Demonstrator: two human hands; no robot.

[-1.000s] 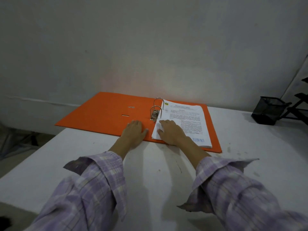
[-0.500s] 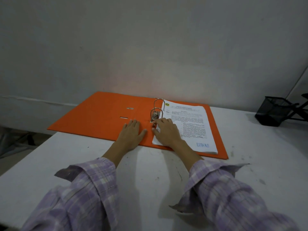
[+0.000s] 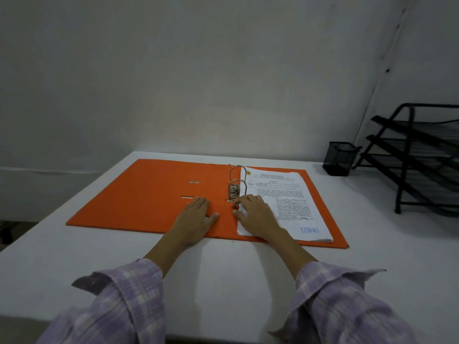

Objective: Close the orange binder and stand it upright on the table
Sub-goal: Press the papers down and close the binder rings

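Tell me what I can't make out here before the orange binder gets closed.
All in the head view:
- Lever state of the ring mechanism: too small, partly behind the right hand.
- Printed text on the paper stack: too small and blurred; only a blue handwritten word shows.
- Contents of the mesh pen cup: dark inside.
- Paper tray rack: cut off by the right edge.
- Left hand lies flat on the orange binder.

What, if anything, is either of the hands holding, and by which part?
Nothing is held. The left hand lies flat on the open orange binder; the right hand rests on the paper stack beside the ring mechanism.
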